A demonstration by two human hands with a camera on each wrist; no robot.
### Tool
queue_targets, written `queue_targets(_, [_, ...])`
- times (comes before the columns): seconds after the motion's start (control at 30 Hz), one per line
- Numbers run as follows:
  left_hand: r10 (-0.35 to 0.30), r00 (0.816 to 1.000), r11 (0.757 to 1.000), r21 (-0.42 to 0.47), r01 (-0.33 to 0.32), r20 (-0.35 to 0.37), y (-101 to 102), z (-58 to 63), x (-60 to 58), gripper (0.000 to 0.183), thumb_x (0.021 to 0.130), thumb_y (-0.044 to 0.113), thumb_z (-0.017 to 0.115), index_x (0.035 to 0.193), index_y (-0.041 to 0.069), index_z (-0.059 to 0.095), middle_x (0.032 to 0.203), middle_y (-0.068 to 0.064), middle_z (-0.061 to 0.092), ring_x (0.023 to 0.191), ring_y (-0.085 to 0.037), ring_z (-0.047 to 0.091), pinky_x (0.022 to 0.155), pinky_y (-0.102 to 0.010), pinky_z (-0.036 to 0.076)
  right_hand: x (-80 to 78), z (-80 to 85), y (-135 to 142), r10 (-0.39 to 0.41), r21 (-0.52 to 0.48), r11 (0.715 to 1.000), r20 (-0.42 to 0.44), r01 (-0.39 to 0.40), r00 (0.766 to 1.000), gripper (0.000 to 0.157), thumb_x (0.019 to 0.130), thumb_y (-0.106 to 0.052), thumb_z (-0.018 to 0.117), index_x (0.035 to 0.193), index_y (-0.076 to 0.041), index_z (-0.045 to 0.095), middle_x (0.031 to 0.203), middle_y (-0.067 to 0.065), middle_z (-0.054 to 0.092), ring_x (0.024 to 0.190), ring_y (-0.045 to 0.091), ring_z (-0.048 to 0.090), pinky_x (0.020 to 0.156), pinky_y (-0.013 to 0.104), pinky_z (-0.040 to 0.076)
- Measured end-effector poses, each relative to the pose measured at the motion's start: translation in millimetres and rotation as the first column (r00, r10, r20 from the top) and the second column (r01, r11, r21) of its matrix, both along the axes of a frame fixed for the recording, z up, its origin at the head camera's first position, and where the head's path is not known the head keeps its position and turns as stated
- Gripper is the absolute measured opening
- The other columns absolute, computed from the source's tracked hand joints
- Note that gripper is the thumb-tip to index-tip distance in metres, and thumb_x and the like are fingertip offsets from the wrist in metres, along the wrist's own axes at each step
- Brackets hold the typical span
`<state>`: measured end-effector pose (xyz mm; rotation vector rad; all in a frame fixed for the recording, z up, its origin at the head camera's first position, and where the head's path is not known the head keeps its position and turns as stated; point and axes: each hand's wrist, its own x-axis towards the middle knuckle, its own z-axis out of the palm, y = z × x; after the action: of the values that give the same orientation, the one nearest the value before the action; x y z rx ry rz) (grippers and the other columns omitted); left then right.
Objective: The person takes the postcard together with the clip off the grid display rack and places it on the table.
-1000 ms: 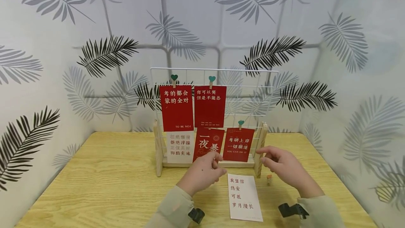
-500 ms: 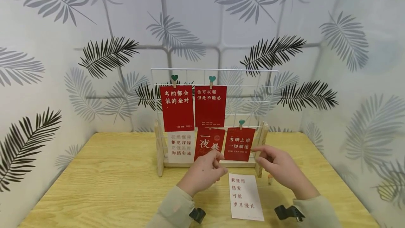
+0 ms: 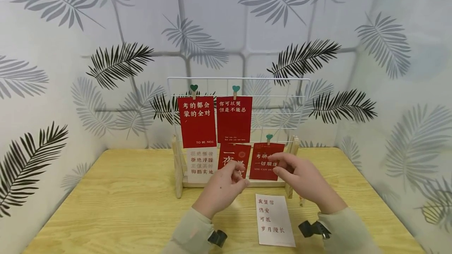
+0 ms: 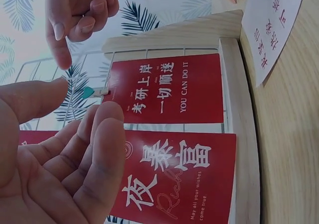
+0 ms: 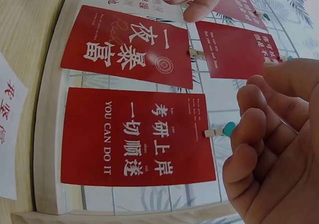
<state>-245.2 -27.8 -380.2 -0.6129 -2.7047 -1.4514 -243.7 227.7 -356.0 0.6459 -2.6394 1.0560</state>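
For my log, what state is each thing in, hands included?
Left hand: holding nothing
Right hand: holding nothing
Rack: upright
Upper left red card: clipped
Upper middle red card: clipped
Lower middle red card: clipped
Lower right red card: clipped
Hanging white card: clip not visible
Loose white card: lying flat
Small object: state unclear

Rack (image 3: 270,113) on table (image 3: 116,195), five cards (image 3: 234,122) on it — loose card (image 3: 274,220) before it, wall (image 3: 215,19) behind
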Motion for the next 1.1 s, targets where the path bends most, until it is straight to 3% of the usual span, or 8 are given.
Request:
queue_targets(0.3, [0.032,0.999,0.999,0.025,-0.031,-0.037,-5.4,13.7,0.5,0.036,0.097,0.032,0.067,0.128,0.016,0.059,0.097,0.010,0.064,0.087,-0.011,0.064,0.077,-0.038,0.054,-1.1,18.0,-14.8,0.019,0.018,1.000,-0.006,-0.019,1.000,0.028,0.100,-0.022,0.067,0.128,-0.025,0.066,0.075,-0.004,0.060,0.062,0.015,0.055,0.057,0.030,0.048])
queue_targets(0.7, [0.114,0.992,0.992,0.052,-0.111,-0.053,-14.1,23.0,0.1,0.040,0.098,0.029,0.067,0.134,0.016,0.056,0.101,0.009,0.064,0.089,-0.013,0.061,0.075,-0.035,0.053,-2.3,38.9,-27.7,0.018,0.017,1.000,-0.083,-0.016,0.996,0.033,0.099,-0.018,0.066,0.131,-0.023,0.064,0.074,-0.006,0.059,0.059,0.015,0.053,0.054,0.029,0.046])
queue_targets(1.1, [0.112,0.988,0.993,0.051,-0.107,-0.107,-20.2,36.8,-3.8,0.042,0.096,0.028,0.069,0.134,0.013,0.056,0.103,0.006,0.063,0.091,-0.014,0.062,0.078,-0.037,0.054,-5.4,58.4,-31.5,0.037,0.062,0.998,-0.123,-0.030,0.992,0.038,0.100,-0.020,0.065,0.137,-0.020,0.061,0.079,-0.006,0.060,0.064,0.014,0.055,0.060,0.031,0.049])
